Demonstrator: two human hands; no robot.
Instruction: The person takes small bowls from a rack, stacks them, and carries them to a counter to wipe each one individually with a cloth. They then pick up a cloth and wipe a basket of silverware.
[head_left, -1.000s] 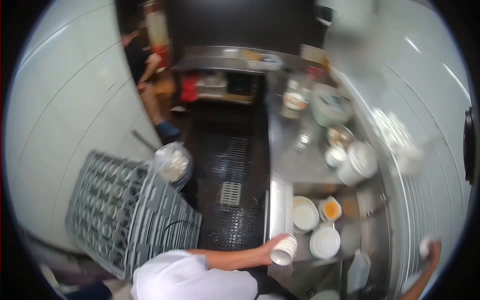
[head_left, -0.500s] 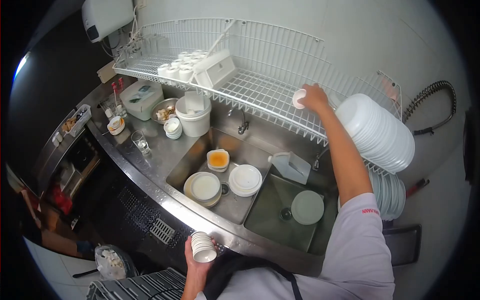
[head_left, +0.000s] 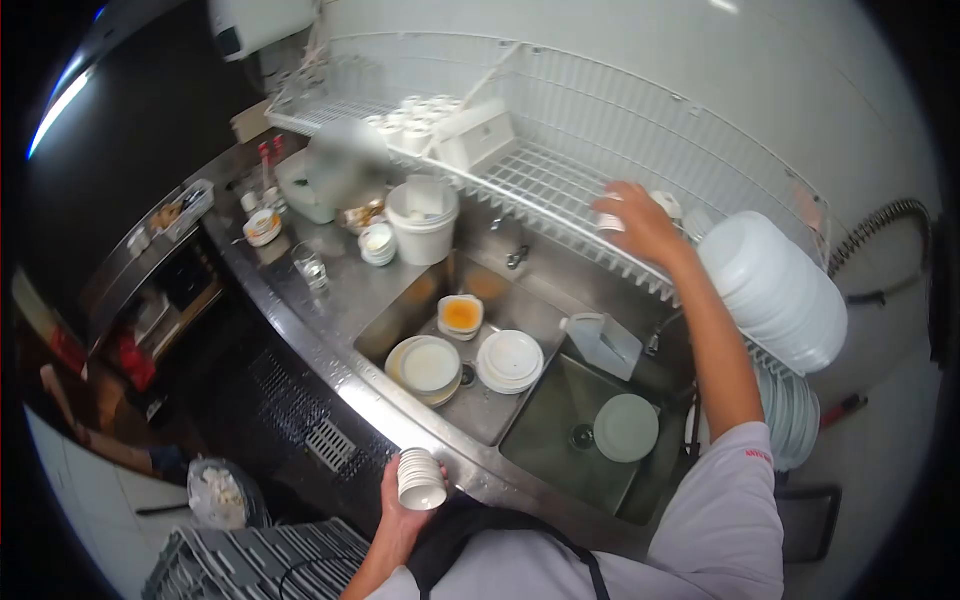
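Near my body, my left hand (head_left: 398,508) is closed around a nested stack of small white bowls (head_left: 420,478), the top one's mouth tilted toward me. My right hand (head_left: 645,228) is stretched over the white wire rack (head_left: 555,172), fingers curled on a small white bowl (head_left: 609,222). Part of that bowl is hidden by the fingers. Just right of this hand, another small white piece (head_left: 664,206) sits on the rack. Further right stands a long row of large white bowls (head_left: 775,290), with plates (head_left: 787,420) below.
In the left sink basin (head_left: 467,400) lie stacked plates and a dish of orange liquid (head_left: 462,316). The right basin has a plate (head_left: 626,428) and a clear plastic container (head_left: 603,344). A white bucket (head_left: 422,235) and a glass (head_left: 311,268) stand on the counter. White cups (head_left: 415,125) fill the rack's left part.
My right hand has turned over, bringing the small bowl lower against the rack. The view has shifted, so the sink appears further right. My left hand still holds its stack.
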